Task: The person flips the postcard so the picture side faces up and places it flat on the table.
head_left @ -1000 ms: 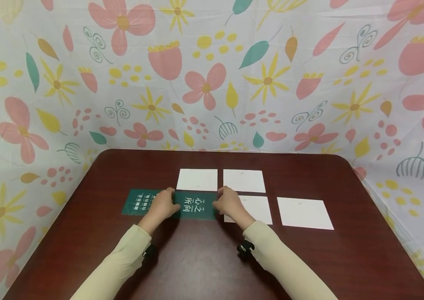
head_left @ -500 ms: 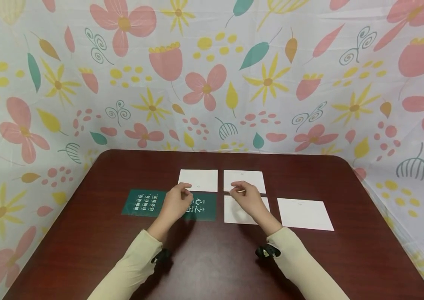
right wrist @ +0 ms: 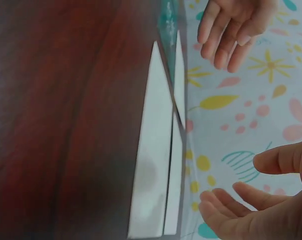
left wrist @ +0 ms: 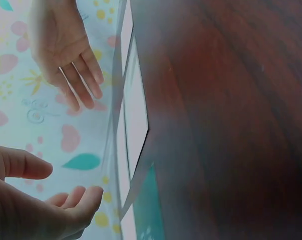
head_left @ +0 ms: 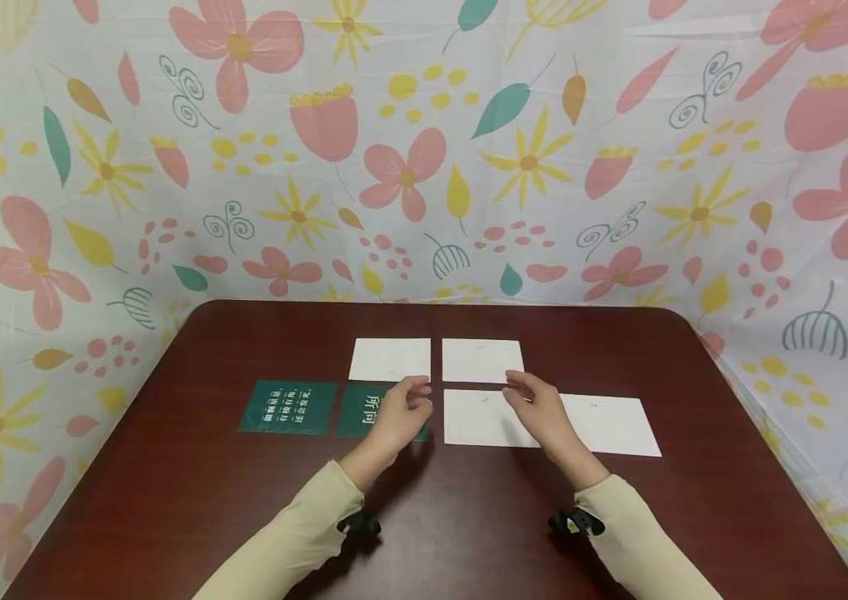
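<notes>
My left hand [head_left: 396, 419] hovers over the right part of a green card [head_left: 356, 408] with white characters, hiding some of it. Its fingers are loosely bent and hold nothing, as the left wrist view of that hand [left wrist: 50, 212] confirms. Another green card [head_left: 289, 407] with lines of white writing lies just left of it. My right hand [head_left: 546, 417] is raised above the front-row white cards, overlapping the right side of one white card [head_left: 480, 418] and the left edge of another white card [head_left: 619, 425]. Its relaxed fingers [right wrist: 226, 202] stand apart from the thumb with nothing between them.
Two white cards lie in the back row, a left white card [head_left: 390, 360] and a right white card [head_left: 481, 361], each with a tiny mark. All rest flat on a dark reddish-brown table [head_left: 454, 517]. A flower-patterned cloth [head_left: 424, 250] hangs behind it.
Both hands have let go of the right green card and lifted off. They have moved to the right, and a narrow gap shows between the green cards.
</notes>
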Demonstrator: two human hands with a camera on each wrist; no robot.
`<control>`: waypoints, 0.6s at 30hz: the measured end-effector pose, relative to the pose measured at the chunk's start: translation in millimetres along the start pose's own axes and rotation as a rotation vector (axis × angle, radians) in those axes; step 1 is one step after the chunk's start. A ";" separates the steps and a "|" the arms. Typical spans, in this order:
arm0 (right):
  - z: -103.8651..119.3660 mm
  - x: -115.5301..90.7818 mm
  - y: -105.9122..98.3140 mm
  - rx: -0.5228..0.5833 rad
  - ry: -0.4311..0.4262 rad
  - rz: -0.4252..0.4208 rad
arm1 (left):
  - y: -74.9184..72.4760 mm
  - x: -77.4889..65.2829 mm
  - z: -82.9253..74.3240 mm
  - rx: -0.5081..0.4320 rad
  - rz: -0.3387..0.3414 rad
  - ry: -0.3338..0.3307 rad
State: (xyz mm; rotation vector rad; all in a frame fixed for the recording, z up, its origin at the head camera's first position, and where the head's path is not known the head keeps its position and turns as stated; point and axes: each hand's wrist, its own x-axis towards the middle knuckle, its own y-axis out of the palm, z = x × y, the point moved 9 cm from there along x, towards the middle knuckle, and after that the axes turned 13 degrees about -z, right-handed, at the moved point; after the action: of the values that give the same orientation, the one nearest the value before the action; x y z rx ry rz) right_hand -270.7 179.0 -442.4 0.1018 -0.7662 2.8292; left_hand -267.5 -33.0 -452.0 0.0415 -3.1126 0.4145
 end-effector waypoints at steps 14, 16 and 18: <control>-24.4 -19.6 -8.8 -0.091 0.097 0.104 | 30.3 -8.6 15.4 -0.079 0.092 -0.148; -26.9 -21.7 -10.6 -0.099 0.108 0.116 | 32.8 -9.6 16.2 -0.076 0.099 -0.153; -28.7 -22.8 -12.6 -0.108 0.114 0.124 | 35.1 -10.1 16.2 -0.070 0.108 -0.151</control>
State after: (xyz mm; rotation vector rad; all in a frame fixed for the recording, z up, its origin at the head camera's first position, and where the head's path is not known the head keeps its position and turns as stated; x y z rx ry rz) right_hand -246.0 200.0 -463.7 -0.1268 -0.9274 2.8705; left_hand -258.2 -3.1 -476.9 -0.1005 -3.2864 0.3178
